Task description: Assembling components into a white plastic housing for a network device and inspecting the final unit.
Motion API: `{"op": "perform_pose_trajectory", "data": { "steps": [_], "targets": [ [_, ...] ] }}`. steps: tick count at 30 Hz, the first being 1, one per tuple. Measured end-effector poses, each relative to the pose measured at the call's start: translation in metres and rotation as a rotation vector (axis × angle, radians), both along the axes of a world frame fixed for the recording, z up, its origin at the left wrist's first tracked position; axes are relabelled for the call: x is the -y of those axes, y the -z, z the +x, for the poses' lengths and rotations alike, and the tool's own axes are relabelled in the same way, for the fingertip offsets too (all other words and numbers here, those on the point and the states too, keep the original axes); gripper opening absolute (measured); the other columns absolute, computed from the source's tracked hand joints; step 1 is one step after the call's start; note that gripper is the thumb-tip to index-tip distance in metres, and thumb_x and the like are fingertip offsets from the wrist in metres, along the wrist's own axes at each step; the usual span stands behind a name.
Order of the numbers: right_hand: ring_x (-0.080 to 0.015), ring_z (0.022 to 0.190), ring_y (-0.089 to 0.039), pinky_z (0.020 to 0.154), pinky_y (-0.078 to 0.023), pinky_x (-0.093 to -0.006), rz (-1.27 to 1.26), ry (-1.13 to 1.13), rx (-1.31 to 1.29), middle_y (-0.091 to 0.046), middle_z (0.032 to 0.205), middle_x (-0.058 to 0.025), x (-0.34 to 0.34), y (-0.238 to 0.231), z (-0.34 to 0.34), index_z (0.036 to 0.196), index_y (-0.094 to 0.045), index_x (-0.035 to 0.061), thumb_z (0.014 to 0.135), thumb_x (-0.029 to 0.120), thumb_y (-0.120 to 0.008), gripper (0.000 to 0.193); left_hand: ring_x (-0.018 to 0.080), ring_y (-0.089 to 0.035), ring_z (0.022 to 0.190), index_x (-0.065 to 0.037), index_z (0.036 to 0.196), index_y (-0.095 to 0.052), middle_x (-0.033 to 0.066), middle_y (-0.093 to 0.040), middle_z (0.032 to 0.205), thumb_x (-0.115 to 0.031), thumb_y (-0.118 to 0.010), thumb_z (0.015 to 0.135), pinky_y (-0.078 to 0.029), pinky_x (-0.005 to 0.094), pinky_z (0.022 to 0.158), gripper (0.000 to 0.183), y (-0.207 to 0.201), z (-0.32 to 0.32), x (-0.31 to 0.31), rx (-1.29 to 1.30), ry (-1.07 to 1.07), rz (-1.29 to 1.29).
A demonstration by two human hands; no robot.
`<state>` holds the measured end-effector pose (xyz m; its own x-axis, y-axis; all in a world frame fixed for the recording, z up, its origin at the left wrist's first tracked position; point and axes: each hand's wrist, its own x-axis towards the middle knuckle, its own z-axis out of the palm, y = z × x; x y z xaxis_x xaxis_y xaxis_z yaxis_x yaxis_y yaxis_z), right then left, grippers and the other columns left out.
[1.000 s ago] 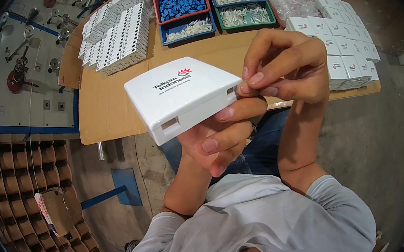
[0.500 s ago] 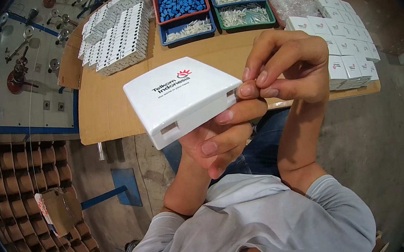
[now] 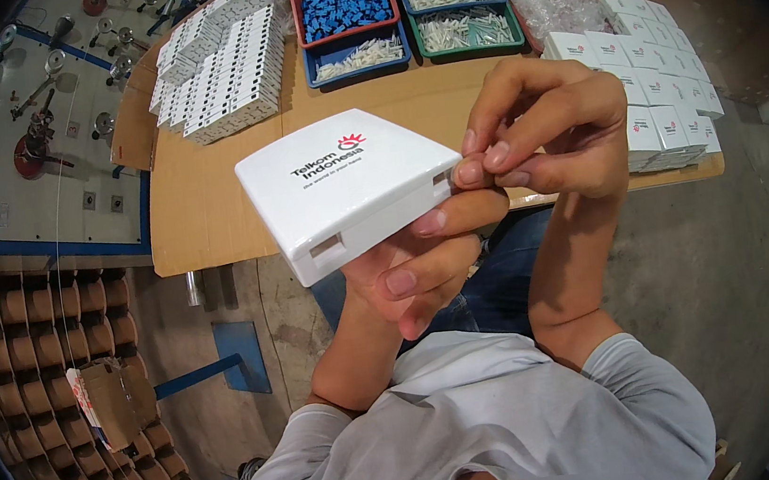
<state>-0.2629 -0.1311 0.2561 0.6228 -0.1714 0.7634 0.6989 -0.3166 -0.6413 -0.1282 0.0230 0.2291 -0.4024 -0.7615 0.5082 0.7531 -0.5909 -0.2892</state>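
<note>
A white plastic box, flat and four-sided with small cut-outs along its edges and a printed top, is held tilted above the table's near edge. My left hand supports it from below, with fingers wrapped under its right side. At the box's right corner, my right hand is closed in a pinch, fingertips beside a small opening and touching the left hand's fingers. Whatever lies between those fingertips is hidden.
A cardboard-covered table holds stacked white boxes at left and more at right. Trays at the back contain blue parts and white sticks. Clear plastic bags lie beside them. Cardboard dividers stand at lower left.
Hardly anything differs. The right fingers have shifted very slightly at the box's corner, while the left hand keeps the box in the same place.
</note>
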Motion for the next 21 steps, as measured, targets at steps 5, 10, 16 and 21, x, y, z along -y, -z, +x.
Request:
{"op": "perform_pose_trajectory", "data": {
  "steps": [5,10,16,21],
  "targets": [
    [-0.024,0.079,-0.069,0.063,-0.053,-0.0263,0.012,-0.014,0.024,-0.07,0.093,-0.0244,0.0005,-0.0001,0.0,0.09,-0.078,0.0002,0.068,-0.005,-0.079,0.023,0.0331,-0.071,0.082,0.002,0.128,-0.038,0.0158,-0.048,0.106,-0.015,-0.059,0.101,-0.066,0.0589,0.073,0.039,0.0012,-0.0001,0.0004,-0.014,0.02,-0.005],
    [-0.0233,0.078,-0.069,0.061,-0.052,-0.0254,0.004,-0.002,0.016,-0.071,0.093,-0.0246,0.0008,-0.0003,-0.0009,0.09,-0.078,0.0008,0.069,-0.005,-0.08,0.023,0.0331,-0.071,0.082,0.002,0.127,-0.038,0.0152,-0.047,0.105,-0.016,-0.059,0.101,-0.066,0.0587,0.073,0.039,0.0008,-0.0005,0.0006,-0.011,0.013,-0.006],
    [-0.0249,0.079,-0.07,0.062,-0.053,-0.026,0.003,0.001,0.016,-0.07,0.092,-0.0239,0.0009,-0.0007,-0.0006,0.091,-0.078,-0.0008,0.069,-0.005,-0.08,0.022,0.0332,-0.071,0.082,0.002,0.128,-0.038,0.0151,-0.047,0.106,-0.017,-0.059,0.101,-0.066,0.0582,0.073,0.04,0.0007,-0.0011,0.0009,-0.002,-0.003,-0.008],
    [-0.0245,0.079,-0.07,0.06,-0.052,-0.025,-0.034,0.018,-0.026,-0.07,0.092,-0.0224,0.0019,-0.0027,-0.0035,0.095,-0.077,-0.0043,0.071,-0.002,-0.08,0.025,0.0339,-0.071,0.083,0.002,0.128,-0.037,0.0153,-0.048,0.105,-0.017,-0.06,0.1,-0.066,0.058,0.072,0.041,-0.002,-0.0016,0.001,0.019,-0.025,0.003]
  ]
}}
